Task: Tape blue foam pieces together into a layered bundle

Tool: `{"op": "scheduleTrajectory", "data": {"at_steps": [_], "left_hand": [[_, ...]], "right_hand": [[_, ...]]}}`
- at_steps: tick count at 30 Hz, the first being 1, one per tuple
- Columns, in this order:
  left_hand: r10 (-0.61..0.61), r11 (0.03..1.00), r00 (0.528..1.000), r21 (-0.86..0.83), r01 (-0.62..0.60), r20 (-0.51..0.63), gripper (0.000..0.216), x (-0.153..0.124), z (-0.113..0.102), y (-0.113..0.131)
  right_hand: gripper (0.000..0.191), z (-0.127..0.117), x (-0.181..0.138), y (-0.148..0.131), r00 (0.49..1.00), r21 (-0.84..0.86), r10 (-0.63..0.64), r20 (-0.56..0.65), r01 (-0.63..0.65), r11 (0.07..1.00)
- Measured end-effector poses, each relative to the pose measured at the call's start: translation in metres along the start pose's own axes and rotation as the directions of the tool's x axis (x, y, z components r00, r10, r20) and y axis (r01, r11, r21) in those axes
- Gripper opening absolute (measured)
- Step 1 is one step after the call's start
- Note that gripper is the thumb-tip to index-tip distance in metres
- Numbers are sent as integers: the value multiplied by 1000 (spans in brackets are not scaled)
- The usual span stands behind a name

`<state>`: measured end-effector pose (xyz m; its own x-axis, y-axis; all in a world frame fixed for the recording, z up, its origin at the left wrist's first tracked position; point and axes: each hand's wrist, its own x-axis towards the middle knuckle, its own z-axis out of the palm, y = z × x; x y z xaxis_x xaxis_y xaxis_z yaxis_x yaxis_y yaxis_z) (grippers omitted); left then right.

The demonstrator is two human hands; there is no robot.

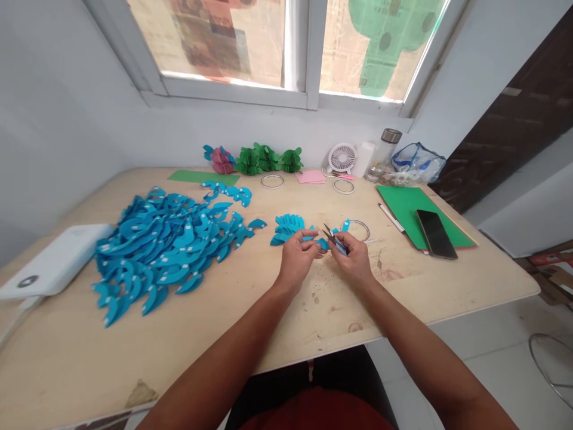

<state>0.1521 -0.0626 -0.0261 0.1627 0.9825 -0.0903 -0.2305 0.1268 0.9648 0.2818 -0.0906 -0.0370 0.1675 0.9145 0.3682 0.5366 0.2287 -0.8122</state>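
Note:
My left hand (298, 254) is closed, its fingers pinching a small blue paper piece (322, 243) near the middle of the table. My right hand (353, 254) is wrapped round a pair of small scissors (330, 234) with dark blades. The blades point towards the left fingertips and look slightly apart. Behind my left hand lies a pleated stack of blue paper (289, 226). A thin roll of tape (367, 229) lies just beyond my right hand, with a blue strip (346, 225) beside it. What touches the scissor tips is too small to make out.
A large heap of curved blue paper pieces (174, 239) with white squares covers the left. A white device (56, 257) stands beside it. Green paper shapes (267, 158) and a small fan (342, 158) line the wall. A phone (436, 233) rests on green sheets (400, 209) at right.

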Motion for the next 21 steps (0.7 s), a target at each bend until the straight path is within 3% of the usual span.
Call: {"op": "scheduleTrajectory", "data": {"at_steps": [12, 21], "left_hand": [[-31, 1000, 999, -4, 31, 43, 27, 1, 2, -7], [18, 994, 998, 108, -24, 55, 29, 2, 2, -8]], "right_hand": [[12, -2, -2, -1, 992, -231, -121, -28, 112, 967], [11, 0, -2, 1, 988, -296, -144, -56, 122, 947]]}}
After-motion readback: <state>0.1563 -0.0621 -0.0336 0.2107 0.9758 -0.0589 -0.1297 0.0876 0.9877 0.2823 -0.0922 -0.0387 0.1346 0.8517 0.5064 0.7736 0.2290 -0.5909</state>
